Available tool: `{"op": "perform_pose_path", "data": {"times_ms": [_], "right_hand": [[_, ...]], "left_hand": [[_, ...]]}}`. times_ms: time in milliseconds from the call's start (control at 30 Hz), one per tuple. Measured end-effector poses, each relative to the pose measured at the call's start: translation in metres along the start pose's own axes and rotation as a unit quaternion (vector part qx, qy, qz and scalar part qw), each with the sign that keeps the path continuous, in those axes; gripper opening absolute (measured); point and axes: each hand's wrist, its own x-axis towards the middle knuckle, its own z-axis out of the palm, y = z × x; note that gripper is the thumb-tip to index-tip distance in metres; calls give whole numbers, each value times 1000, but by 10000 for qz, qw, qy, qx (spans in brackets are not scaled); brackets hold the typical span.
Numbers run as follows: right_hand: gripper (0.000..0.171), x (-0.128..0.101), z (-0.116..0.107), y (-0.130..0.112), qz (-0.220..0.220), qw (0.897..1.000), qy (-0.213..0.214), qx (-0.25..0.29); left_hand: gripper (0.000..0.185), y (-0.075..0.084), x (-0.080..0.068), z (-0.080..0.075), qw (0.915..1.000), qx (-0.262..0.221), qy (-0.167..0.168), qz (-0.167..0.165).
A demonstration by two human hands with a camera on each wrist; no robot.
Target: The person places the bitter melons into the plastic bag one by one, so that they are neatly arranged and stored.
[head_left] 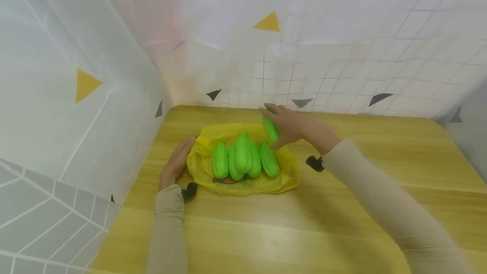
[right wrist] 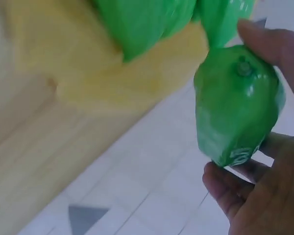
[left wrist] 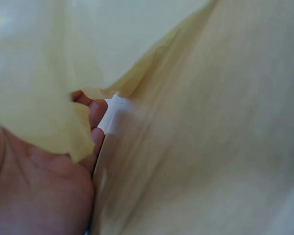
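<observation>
A yellow plastic bag (head_left: 243, 183) lies open on the wooden table (head_left: 380, 168) with several green cucumber-shaped pieces (head_left: 243, 157) lying side by side in it. My right hand (head_left: 285, 124) grips one more green piece (head_left: 271, 129) just above the bag's far right edge; the right wrist view shows that green piece (right wrist: 237, 105) held between thumb and fingers. My left hand (head_left: 176, 164) rests against the bag's left edge. In the left wrist view the left hand's fingers (left wrist: 95, 122) touch the yellow bag film (left wrist: 196, 147), part of which drapes over them.
White sheets printed with a grid and triangles (head_left: 266, 54) wall in the table at the back and left. Bare tabletop stretches to the right and in front of the bag. A small black device sits at each wrist (head_left: 315, 163).
</observation>
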Motion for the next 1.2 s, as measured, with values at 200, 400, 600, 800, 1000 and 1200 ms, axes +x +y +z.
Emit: {"op": "perform_pose_path", "data": {"times_ms": [200, 400, 600, 800, 1000, 1200], "right_hand": [[117, 6, 15, -24, -13, 9999, -21, -118], [118, 11, 34, -32, 120, 9996, -248, 64], [123, 13, 40, -42, 164, 9983, -513, 216], [128, 14, 47, -48, 17, 9994, -300, 198], [133, 16, 58, -48, -22, 10000, -84, 6], [136, 16, 60, -39, -220, 9993, -47, 315]], "left_hand": [[54, 4, -2, 3, 10000, -24, 3, -25], [54, 5, -1, 3, 9999, -103, 18, 10], [61, -15, 11, -4, 9995, 186, 198, 147], [61, -18, 13, -6, 9993, 226, 251, 177], [56, -5, 6, -2, 9999, 35, 138, 74], [54, 5, 0, 2, 9999, -15, 97, -64]]}}
